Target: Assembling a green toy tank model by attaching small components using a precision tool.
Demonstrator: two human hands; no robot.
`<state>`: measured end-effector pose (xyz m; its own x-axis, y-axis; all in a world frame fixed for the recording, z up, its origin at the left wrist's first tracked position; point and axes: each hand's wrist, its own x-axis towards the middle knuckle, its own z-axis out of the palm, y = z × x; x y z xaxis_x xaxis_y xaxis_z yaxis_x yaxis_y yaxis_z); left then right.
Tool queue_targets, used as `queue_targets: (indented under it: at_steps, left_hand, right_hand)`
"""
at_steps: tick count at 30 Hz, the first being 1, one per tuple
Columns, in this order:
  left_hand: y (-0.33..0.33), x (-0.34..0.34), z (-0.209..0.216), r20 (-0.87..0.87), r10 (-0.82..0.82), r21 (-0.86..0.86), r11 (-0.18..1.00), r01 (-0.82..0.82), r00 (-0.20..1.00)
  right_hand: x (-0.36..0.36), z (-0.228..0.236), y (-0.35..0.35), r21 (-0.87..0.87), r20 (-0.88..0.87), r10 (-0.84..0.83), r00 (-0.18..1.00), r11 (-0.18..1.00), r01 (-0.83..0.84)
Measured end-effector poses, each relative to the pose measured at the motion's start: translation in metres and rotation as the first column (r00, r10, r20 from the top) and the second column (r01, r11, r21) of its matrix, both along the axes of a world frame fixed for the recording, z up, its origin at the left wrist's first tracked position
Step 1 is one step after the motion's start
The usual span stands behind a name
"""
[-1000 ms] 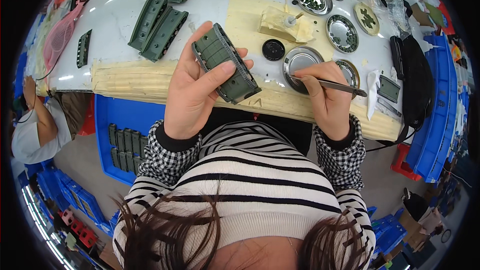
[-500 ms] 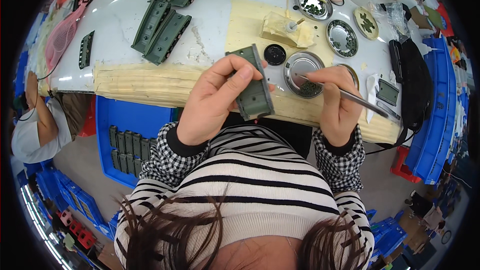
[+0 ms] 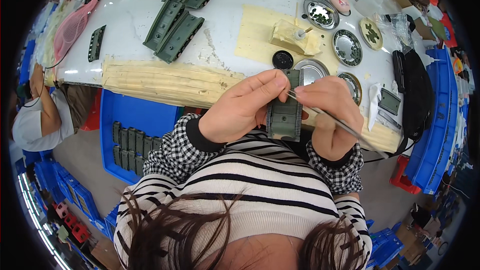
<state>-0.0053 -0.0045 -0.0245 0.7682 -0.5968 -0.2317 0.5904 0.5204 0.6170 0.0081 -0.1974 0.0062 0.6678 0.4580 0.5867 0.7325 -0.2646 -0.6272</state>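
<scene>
My left hand (image 3: 237, 105) grips a dark green plastic model tank hull (image 3: 284, 119) between thumb and fingers, its long side pointing toward me and its ridged tracks along both edges. My right hand (image 3: 334, 105) is closed on slim metal tweezers (image 3: 350, 131). Their tips come up to the hull beside my left fingertips; whether a small part sits between them is too fine to make out. Just behind the hull, and partly covered by it, is a round metal dish (image 3: 312, 70). A black round lid (image 3: 283, 60) lies beside that dish.
Metal dishes of small green parts (image 3: 347, 48) and a cream dish (image 3: 371, 34) stand at the right. A glue-stained block (image 3: 295, 37) is behind my hands. Stacked green hulls (image 3: 175, 32) lie left; a blue bin (image 3: 137, 107) sits below the table edge. Another person (image 3: 42, 115) works far left.
My left hand has brought the hull right and nearer to me, turning it straighter. The tweezers have left the dish and their tips are now at the hull.
</scene>
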Motion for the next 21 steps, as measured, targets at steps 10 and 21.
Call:
queue_targets:
  at_steps: [10, 21]
  left_hand:
    - [-0.0014, -0.0005, -0.0017, -0.019, -0.011, -0.121, 0.993, 0.009, 1.000]
    - [0.0003, 0.0007, 0.0003, -0.037, -0.026, -0.134, 0.991, 0.021, 0.999]
  right_hand:
    - [0.0022, -0.0059, 0.0002, 0.159, -0.191, 0.054, 0.980, 0.987, -0.023]
    - [0.0043, -0.0061, 0.0020, 0.153, -0.162, 0.052, 0.985, 0.988, -0.027]
